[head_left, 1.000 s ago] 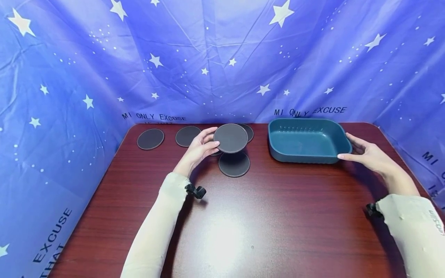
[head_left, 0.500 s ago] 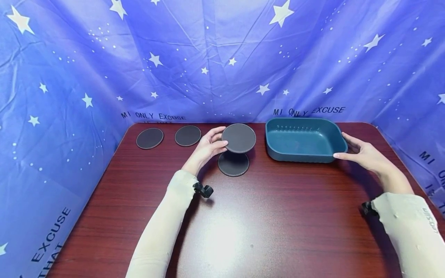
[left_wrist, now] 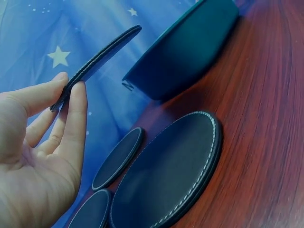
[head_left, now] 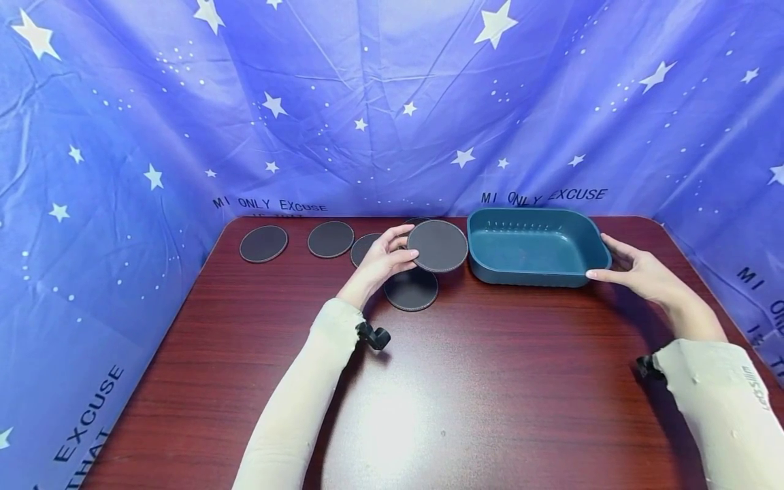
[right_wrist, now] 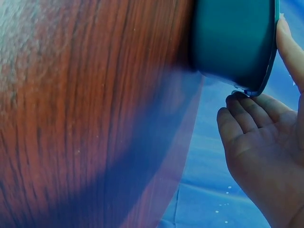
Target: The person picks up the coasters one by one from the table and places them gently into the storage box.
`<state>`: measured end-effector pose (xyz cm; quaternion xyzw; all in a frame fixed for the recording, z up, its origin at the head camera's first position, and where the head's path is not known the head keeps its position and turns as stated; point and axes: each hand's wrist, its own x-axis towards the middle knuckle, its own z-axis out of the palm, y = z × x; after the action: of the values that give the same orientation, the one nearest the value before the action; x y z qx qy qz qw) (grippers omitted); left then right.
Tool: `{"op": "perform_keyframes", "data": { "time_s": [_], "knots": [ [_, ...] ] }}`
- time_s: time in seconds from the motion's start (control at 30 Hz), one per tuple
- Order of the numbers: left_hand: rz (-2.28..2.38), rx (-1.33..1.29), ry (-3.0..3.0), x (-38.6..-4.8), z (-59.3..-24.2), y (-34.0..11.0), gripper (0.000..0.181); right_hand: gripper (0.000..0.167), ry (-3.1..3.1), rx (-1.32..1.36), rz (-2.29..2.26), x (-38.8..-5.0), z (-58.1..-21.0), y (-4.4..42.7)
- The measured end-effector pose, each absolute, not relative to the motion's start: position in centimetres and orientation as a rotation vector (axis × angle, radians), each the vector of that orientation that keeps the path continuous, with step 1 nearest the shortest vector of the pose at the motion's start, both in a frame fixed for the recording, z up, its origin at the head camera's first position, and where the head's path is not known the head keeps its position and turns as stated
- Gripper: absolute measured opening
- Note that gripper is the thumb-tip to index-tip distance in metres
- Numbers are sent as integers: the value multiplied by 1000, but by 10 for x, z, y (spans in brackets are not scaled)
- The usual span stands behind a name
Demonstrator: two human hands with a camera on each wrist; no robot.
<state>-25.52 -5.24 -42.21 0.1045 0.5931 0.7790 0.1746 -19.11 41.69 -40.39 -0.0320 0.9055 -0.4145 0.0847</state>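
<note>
In the head view my left hand (head_left: 378,265) pinches a round black coaster (head_left: 438,246) by its left edge, thumb on one face and fingers on the other. The coaster is held above the table, just left of a teal rectangular container (head_left: 531,279). In the left wrist view this coaster (left_wrist: 102,59) appears nearly edge-on. My right hand (head_left: 646,275) holds the container's right end, with the thumb at the front corner and fingers behind. Under the left hand lies another coaster (head_left: 410,294) with pale stitching, partly covered.
More black coasters lie along the back of the brown wooden table (head_left: 490,381): one at far left (head_left: 263,243), a second coaster (head_left: 331,239) beside it, others partly hidden by the left hand. A blue star-printed cloth (head_left: 380,82) hangs behind and around the table.
My left hand has carried the coaster to the right, toward the container. The container and my right hand have shifted slightly left.
</note>
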Motion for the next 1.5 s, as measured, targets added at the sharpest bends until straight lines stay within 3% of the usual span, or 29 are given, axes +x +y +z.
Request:
{"op": "perform_keyframes", "data": {
  "time_s": [1.5],
  "knots": [
    [2201,265,1707,-261,-418,24,63,87,2694,-102,-1283,-189,-405,414]
  ]
}}
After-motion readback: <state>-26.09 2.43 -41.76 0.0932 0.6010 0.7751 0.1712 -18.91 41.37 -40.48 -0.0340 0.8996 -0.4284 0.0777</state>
